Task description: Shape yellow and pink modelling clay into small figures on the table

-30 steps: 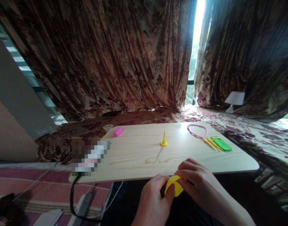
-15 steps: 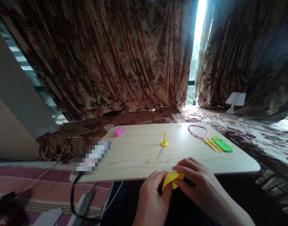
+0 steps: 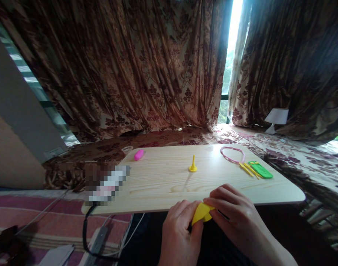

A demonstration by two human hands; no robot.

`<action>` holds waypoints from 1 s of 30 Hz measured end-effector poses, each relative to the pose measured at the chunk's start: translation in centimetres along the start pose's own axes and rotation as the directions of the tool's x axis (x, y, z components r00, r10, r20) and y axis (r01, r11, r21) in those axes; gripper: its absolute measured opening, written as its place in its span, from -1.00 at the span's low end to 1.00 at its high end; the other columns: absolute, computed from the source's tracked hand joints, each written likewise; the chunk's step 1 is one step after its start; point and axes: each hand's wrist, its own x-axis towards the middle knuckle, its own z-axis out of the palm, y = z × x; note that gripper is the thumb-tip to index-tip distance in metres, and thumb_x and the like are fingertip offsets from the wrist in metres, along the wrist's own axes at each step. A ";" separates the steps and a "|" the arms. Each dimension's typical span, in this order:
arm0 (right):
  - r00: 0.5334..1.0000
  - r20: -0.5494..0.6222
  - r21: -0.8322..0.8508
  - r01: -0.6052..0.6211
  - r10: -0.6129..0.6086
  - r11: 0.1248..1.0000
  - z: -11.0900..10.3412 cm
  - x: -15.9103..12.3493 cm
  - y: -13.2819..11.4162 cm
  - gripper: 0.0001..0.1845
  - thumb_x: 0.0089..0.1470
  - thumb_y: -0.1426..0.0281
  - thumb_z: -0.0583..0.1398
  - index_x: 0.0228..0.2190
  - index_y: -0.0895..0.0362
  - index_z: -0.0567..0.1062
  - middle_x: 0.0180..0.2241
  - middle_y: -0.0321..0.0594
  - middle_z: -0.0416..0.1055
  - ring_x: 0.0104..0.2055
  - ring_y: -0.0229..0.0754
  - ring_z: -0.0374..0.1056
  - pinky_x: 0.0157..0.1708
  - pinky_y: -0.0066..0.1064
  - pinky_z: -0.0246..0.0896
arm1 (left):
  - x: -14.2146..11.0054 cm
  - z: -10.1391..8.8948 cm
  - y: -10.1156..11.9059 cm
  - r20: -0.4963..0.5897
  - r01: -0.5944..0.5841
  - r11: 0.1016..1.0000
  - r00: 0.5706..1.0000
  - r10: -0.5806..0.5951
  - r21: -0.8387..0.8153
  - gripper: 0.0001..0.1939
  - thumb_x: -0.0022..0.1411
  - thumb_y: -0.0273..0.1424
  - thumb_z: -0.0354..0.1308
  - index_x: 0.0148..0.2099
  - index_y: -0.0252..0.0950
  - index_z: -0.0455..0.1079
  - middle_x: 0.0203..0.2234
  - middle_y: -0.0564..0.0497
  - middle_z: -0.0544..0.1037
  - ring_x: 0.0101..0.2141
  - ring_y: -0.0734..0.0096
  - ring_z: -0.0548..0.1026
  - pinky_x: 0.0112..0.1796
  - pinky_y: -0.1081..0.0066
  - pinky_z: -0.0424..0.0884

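Head view: your left hand (image 3: pixel 180 232) and right hand (image 3: pixel 237 214) both pinch one bent yellow sheet (image 3: pixel 201 212). It sits between them at the near edge of the table (image 3: pixel 158 184), over your lap. Your left thumb presses its lower side, and your right fingertips grip its upper right edge; both grasps are narrow, with part of the sheet hidden by your fingers.

Beyond your hands, a yellow peg (image 3: pixel 193 169) stands upright on its round base near the middle of the tabletop. To your right lie a pink loop (image 3: pixel 232 147), some thin yellow sticks (image 3: pixel 248 170) and a green slab (image 3: pixel 263 171), the sticks just beside the slab. You cannot tell whether loop and sticks touch. A pink lump (image 3: pixel 138 154) rests at the far left, well apart from the peg. Nearer you on that side, an object (image 3: pixel 110 184) is blurred out.
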 end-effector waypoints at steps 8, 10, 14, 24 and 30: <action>0.999 0.015 0.020 -0.046 0.046 0.999 -0.3 0.1 -0.2 -0.81 0.15 0.46 0.09 -0.22 0.04 0.46 -0.31 -0.20 0.35 -0.27 -0.16 0.23 -0.30 -0.31 0.17 | 0.0 0.5 -0.2 0.028 0.108 0.975 0.994 -0.104 -0.196 -0.75 0.21 -0.47 0.02 -0.13 -0.19 0.46 -0.33 0.01 0.52 -0.28 0.38 0.46 -0.22 0.44 0.38; 0.999 0.036 0.015 -0.029 0.028 0.999 -0.3 0.1 -0.2 -0.82 0.17 0.46 0.07 -0.29 0.07 0.47 -0.34 -0.19 0.34 -0.28 -0.17 0.22 -0.31 -0.32 0.16 | 0.1 0.5 -0.2 -0.005 0.107 0.971 0.994 -0.111 -0.212 -0.76 0.19 -0.44 0.06 -0.09 -0.20 0.45 -0.28 0.00 0.52 -0.25 0.36 0.46 -0.19 0.43 0.38; 0.997 0.070 0.032 -0.022 0.020 0.999 -0.3 0.4 -0.2 -0.81 0.18 0.47 0.06 -0.30 0.08 0.48 -0.35 -0.20 0.34 -0.27 -0.17 0.21 -0.29 -0.32 0.16 | 0.2 0.3 0.0 0.004 0.098 0.956 0.995 -0.101 -0.276 -0.75 0.18 -0.48 0.06 -0.11 -0.20 0.47 -0.32 0.01 0.51 -0.27 0.38 0.46 -0.22 0.46 0.37; 0.996 0.083 0.050 -0.038 0.034 0.998 -0.7 0.4 -0.6 -0.79 0.19 0.43 0.05 -0.37 0.08 0.48 -0.34 -0.22 0.33 -0.28 -0.21 0.23 -0.29 -0.35 0.17 | 0.5 -0.3 0.8 0.110 0.174 0.926 0.983 -0.145 -0.336 -0.75 0.24 -0.30 0.03 -0.22 -0.25 0.52 -0.47 0.03 0.43 -0.41 0.42 0.41 -0.37 0.50 0.30; 0.997 0.063 0.048 -0.048 0.045 0.998 -0.8 0.5 -0.5 -0.83 0.16 0.38 0.10 -0.23 0.05 0.49 -0.31 -0.20 0.37 -0.25 -0.18 0.26 -0.28 -0.34 0.21 | 0.5 -0.3 0.4 0.145 0.160 0.934 0.982 -0.119 -0.320 -0.75 0.25 -0.31 0.02 -0.19 -0.22 0.51 -0.44 0.03 0.44 -0.38 0.42 0.40 -0.34 0.51 0.29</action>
